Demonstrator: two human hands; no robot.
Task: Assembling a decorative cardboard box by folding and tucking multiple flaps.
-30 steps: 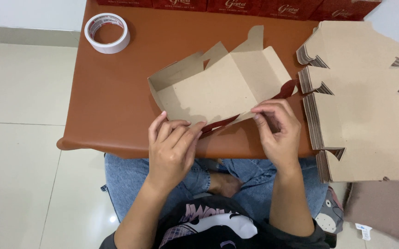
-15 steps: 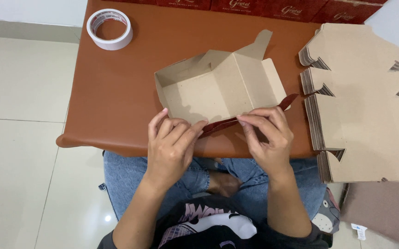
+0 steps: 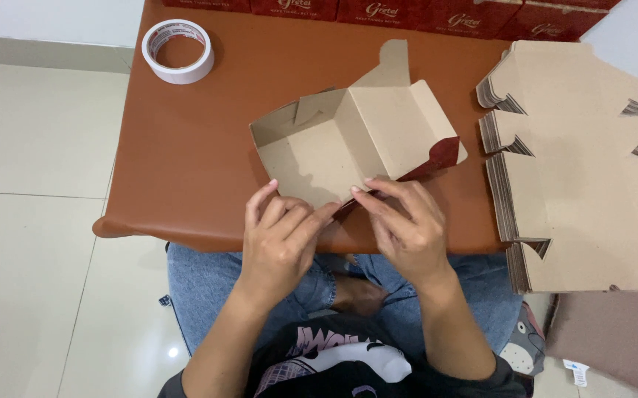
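Left hand (image 3: 281, 237) and right hand (image 3: 406, 227) side by side at the near edge of the brown worktop (image 3: 186, 147), fingers curled and pinching the near flap of a half-folded cardboard box (image 3: 348, 140); fingertips of both meeting on that flap, neither hand open. Box directly ahead of the hands, touching them at its near edge, inner kraft side up, dark red outer face showing at the right corner. Long axis running from lower left to upper right, a rounded tab rising at the far end. Right hand closer to the red corner, left closer to the open tray end. Further right, just beside the right hand, a tall stack of flat box blanks (image 3: 584, 169). Far ahead and left, well apart, a roll of tape (image 3: 178, 50). Along the far edge, a row of red boxes (image 3: 378, 10).
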